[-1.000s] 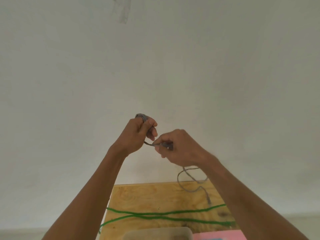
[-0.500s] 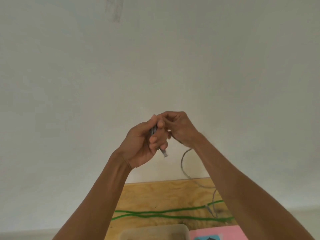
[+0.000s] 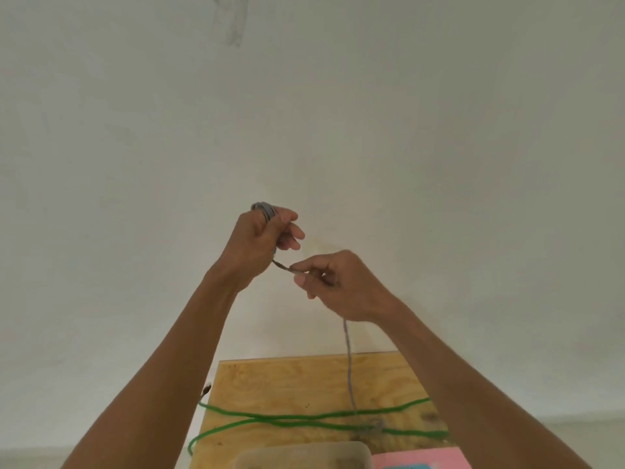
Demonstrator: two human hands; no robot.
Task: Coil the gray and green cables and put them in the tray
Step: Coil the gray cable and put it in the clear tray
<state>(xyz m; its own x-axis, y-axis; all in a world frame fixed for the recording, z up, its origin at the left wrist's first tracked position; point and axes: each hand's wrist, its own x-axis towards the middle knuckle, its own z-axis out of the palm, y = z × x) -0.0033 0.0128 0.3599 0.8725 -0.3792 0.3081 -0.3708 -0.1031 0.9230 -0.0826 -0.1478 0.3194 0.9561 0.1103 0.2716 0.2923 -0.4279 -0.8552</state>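
Observation:
Both my hands are raised in front of the white wall. My left hand [image 3: 260,242] grips a small coil of the gray cable, whose loops stick out above the knuckles. A short taut stretch runs to my right hand [image 3: 334,282], which pinches the gray cable [image 3: 349,363]. The rest hangs straight down, and its end lies on the wooden table [image 3: 270,377]. The green cable [image 3: 304,418] lies uncoiled across the table in two long strands. A beige tray [image 3: 301,455] shows its far rim at the bottom edge.
A pink sheet [image 3: 419,458] lies right of the tray at the bottom edge. The green cable's dark plug [image 3: 205,389] hangs off the table's left edge. A strip of clear tape [image 3: 233,18] sticks to the wall at the top.
My hands were pressed together half a second ago; now my right hand has pulled down and to the right, drawing a fresh stretch of gray cable taut. The hanging cable now runs straight down.

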